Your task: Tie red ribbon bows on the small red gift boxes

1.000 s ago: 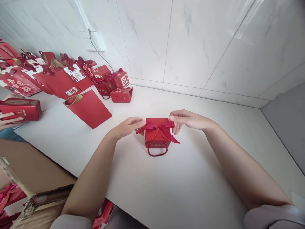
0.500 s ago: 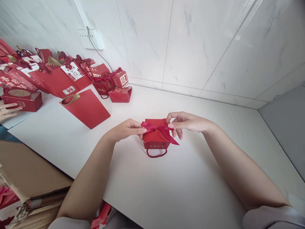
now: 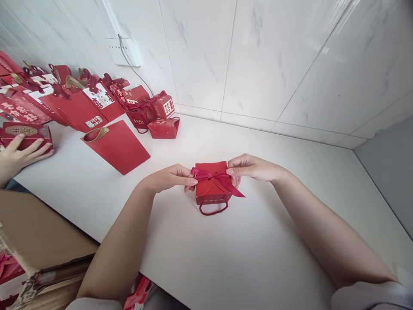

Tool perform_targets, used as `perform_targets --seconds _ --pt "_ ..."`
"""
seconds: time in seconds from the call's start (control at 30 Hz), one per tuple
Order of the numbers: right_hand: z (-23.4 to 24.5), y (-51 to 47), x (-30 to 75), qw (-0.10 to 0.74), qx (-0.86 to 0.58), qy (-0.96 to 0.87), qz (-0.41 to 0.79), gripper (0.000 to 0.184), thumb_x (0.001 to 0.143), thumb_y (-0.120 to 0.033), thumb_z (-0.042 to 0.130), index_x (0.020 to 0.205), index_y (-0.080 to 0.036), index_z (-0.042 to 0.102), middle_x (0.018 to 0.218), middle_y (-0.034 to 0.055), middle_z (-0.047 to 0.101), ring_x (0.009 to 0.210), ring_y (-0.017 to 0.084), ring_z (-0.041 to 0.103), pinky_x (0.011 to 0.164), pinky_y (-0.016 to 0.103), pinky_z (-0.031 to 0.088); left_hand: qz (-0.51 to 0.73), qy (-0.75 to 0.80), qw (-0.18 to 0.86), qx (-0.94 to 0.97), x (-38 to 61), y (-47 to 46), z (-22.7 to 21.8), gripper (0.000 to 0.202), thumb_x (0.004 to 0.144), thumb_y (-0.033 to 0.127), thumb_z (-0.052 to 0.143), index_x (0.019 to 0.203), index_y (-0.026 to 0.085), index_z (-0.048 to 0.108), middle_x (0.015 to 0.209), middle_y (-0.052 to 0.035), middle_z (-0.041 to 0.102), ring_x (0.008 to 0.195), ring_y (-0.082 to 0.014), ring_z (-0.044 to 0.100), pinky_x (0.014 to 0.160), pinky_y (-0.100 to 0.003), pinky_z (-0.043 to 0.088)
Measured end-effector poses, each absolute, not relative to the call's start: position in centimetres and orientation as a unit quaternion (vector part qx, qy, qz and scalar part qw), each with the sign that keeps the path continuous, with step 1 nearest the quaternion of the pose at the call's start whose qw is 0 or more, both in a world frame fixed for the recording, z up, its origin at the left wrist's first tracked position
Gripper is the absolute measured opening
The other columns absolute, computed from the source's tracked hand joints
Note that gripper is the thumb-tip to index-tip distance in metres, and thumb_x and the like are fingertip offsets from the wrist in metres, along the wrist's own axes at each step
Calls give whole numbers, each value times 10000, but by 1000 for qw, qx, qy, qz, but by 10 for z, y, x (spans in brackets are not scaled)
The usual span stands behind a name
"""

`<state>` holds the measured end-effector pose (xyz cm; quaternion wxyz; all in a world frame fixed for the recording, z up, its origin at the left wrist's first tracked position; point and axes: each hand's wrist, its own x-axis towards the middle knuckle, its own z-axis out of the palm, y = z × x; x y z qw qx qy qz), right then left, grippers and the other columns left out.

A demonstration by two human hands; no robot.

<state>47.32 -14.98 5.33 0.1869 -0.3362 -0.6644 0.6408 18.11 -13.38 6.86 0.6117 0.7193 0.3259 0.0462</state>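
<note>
Fingers [image 3: 192, 181] of our left hand [image 3: 169, 177] and right hand [image 3: 253, 167] pinch the ribbon bow [image 3: 211, 175], which uneven tugging could drag crooked across the red box [image 3: 206, 187].

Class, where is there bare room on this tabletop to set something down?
Bare tabletop lies between the ribboned gift box and the near edge, and right of the right forearm to the grey panel. A shallower strip runs behind the box to the tiled wall. Crowded: back left, with red gift bags and boxes.
</note>
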Motion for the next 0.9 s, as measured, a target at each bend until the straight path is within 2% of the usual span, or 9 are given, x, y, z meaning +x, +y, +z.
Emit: perform_targets --seconds 0.23,0.37,0.5,0.6,0.7,0.8,0.9 --pt "51 -149 473 196 -333 -664 640 291 872 -419 655 743 -158 651 694 19 697 666 142 660 661 268 525 38 312 626 714 180 -133 67 340 855 382 615 612 152 555 720 -5 548 736 -136 454 722 -263 351" --pt "52 -150 470 199 -339 -667 633 271 874 -378 649 712 -160 643 667 12 693 638 137 658 635 255 524 34 305 638 706 181 -133 64 300 838 365 627 626 155 589 709 -6 543 715 -136 445 689 -263 353" --pt "60 -156 468 185 -343 -667 635 311 888 -363 626 652 -165 584 577 -1 665 493 115 600 503 229 482 17 303 623 721 179 -133 65 331 835 392 623 607 154 591 702 -13 555 701 -139 457 676 -267 367" --pt "69 -162 469 190 -331 -674 632 342 917 -405 586 669 -171 573 466 -30 599 372 86 483 394 204 392 4 308 576 757 177 -136 71 383 855 446 589 605 156 568 710 -14 548 709 -146 476 699 -276 385" --pt "75 -164 470 207 -333 -684 615 348 919 -440 582 696 -173 575 434 -43 562 364 77 457 370 187 351 132 413 480 763 184 -145 80 364 902 508 488 749 185 560 802 -9 571 761 -156 512 719 -285 402" --pt "75 -163 471 193 -344 -681 617 372 904 -457 598 670 -175 532 443 -38 563 383 79 487 376 180 357 287 494 310 760 202 -161 85 264 886 475 527 866 215 565 966 -16 603 933 -185 547 810 -306 419" --pt "72 -161 471 152 -351 -677 629 367 890 -483 604 693 -179 542 431 -42 549 372 86 482 376 188 385 297 471 269 786 223 -178 83 203 857 428 585 919 235 593 1113 -24 598 1094 -215 528 905 -332 424"
